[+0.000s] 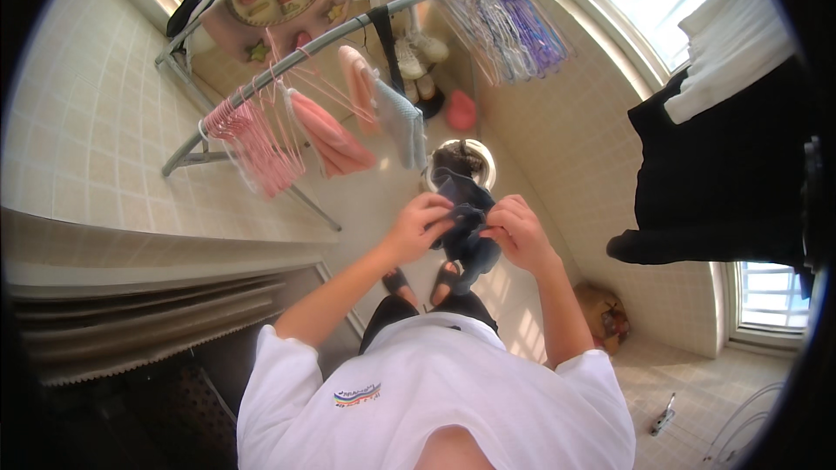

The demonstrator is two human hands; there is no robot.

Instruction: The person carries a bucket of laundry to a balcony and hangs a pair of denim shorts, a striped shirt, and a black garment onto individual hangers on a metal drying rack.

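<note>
A dark blue garment (467, 228), which looks like denim, hangs bunched in front of me. My left hand (421, 223) grips its left edge. On the opposite edge, my right hand (517, 232) has its fingers closed over the cloth. Folds hide the garment's full shape, and its lower end droops near my feet. Just beyond it on the floor stands a white basin (484, 166) with dark cloth (454, 158) inside.
A grey metal rack (330, 39) crosses ahead, bearing pink hangers (258, 143), purple and white hangers (516, 26), a coral towel (330, 134) and a blue-grey towel (400, 121). Black clothing (718, 170) hangs at right. Shoes (410, 62) and a pink basin (461, 111) sit beyond the rack.
</note>
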